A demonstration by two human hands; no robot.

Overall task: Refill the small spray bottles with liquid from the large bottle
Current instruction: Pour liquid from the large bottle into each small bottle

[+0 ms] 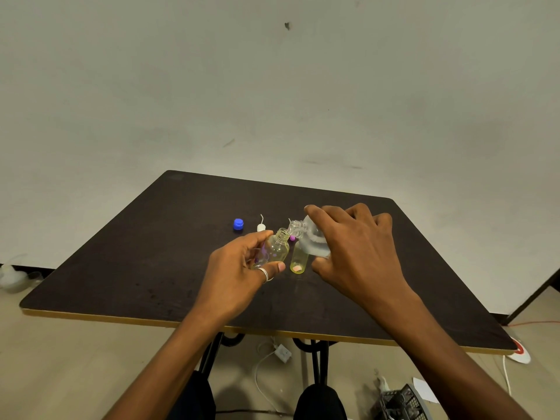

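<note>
Mouth-to-mouth pour over a dark table, with little margin for a miss.

From the left: a blue cap (238, 224) and a white spray nozzle (261, 227) lie apart on the table (121, 268); the left hand (239, 274) curls around a small yellowish spray bottle (277, 247), open neck tilted right. A second small bottle (299, 260) stands between the hands. The right hand (360, 247) wraps the tipped large clear bottle (315, 241), its mouth just beside the small neck. Both necks are narrow, so a slight drift or a sudden surge would likely spill liquid onto fingers and table; an elbow shift could topple the standing bottle.
</note>
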